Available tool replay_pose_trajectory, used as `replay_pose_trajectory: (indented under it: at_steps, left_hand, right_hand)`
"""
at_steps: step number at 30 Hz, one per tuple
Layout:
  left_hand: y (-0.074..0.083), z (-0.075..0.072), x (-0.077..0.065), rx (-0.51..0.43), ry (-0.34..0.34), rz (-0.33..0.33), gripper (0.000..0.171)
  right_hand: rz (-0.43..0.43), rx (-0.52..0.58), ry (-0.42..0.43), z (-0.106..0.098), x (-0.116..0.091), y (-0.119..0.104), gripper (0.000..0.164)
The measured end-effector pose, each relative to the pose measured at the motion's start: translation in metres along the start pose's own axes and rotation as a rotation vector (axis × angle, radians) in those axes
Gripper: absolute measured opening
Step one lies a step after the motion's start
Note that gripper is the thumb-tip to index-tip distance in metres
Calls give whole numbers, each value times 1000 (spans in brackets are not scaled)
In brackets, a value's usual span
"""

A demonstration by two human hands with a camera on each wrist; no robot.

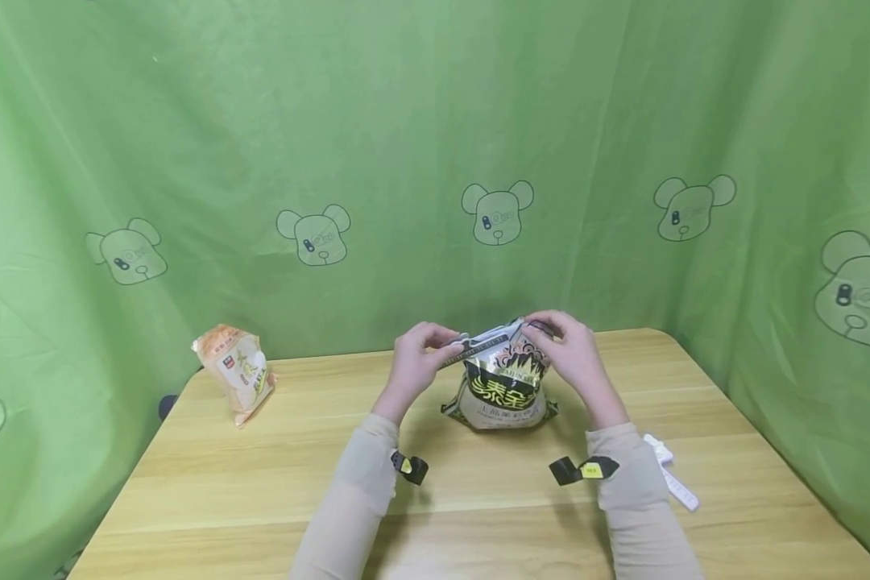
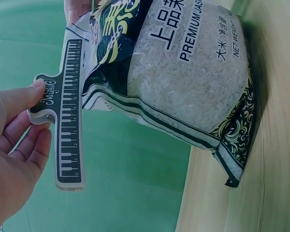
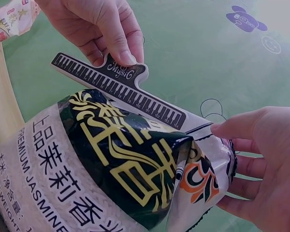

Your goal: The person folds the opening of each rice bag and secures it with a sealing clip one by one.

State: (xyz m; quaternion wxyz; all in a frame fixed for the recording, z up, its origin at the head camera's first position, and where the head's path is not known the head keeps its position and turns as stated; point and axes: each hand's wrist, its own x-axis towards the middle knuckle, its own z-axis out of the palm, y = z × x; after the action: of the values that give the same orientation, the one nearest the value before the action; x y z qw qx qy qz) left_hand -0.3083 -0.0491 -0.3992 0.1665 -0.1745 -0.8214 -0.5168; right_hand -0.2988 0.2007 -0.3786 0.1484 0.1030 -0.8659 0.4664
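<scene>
A bag of jasmine rice (image 1: 503,395) stands upright on the table, its top folded over. My left hand (image 1: 416,362) pinches the handle of a black-and-white bag clip (image 2: 70,116) printed with piano keys and a ruler scale. In the right wrist view the clip (image 3: 121,89) lies along the bag's top edge, one end sticking out past the bag's side. My right hand (image 1: 569,350) grips the other upper corner of the bag, thumb in front and fingers behind the printed film (image 3: 198,188).
An orange-and-white snack packet (image 1: 239,366) sits at the table's back left. White plastic clips (image 1: 673,475) lie beside my right forearm. A green curtain (image 1: 435,161) with bear heads hangs behind the wooden table (image 1: 261,491).
</scene>
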Motion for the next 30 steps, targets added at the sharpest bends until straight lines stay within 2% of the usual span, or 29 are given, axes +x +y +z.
replay_pose_trajectory:
  at_steps: [18,30]
  left_hand:
    - [10,12,7,-12,-21,15,21]
    - [17,20,10,-28,-23,21,22]
  right_hand:
    - [17,-20,12,-14,4,14,35]
    - [25,-40,-25,-20,2,15,37]
